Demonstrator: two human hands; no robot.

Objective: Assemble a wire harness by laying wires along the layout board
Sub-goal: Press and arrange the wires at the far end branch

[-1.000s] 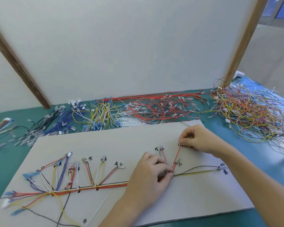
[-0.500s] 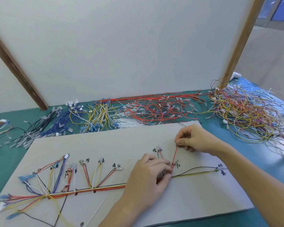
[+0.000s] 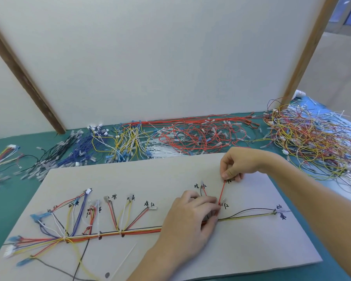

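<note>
Two hands: both over the right half of the pale grey cardboard layout board (image 3: 251,250), flat on the green table mat (image 3: 6,201)
Far left: small multicoloured finished harness (image 3: 2,159) lying on the mat, well apart from the board
Back row, left to right: loose heap of black and blue wires (image 3: 69,155), yellow and white wires (image 3: 128,142), bundle of white cable ties (image 3: 164,151), tangle of red wires (image 3: 201,136), large mixed yellow and red tangle (image 3: 312,142) at far right
Board, left part: fan of coloured branch wires (image 3: 77,216) ending in white and blue connectors beside handwritten black labels
Trunk: bundled orange, black and yellow trunk wires (image 3: 138,232) running left to right along the board, tied at several points, passing under the left hand
Loose tie: single white cable tie (image 3: 124,260) lying on the board below the trunk
Left hand (image 3: 190,224): palm down on the board, fingers close together and bent, tips pressing the lower end of the short red wire (image 3: 221,192) at the trunk
Short red wire: stretched straight, slanting up and right from the trunk to the right hand
Right hand (image 3: 237,163): fingers curled, thumb and forefinger pinching the wire's upper end just beside a handwritten label
Right part: black and yellow wire pair (image 3: 251,212) continuing to a labelled clear end connector (image 3: 281,210)
</note>
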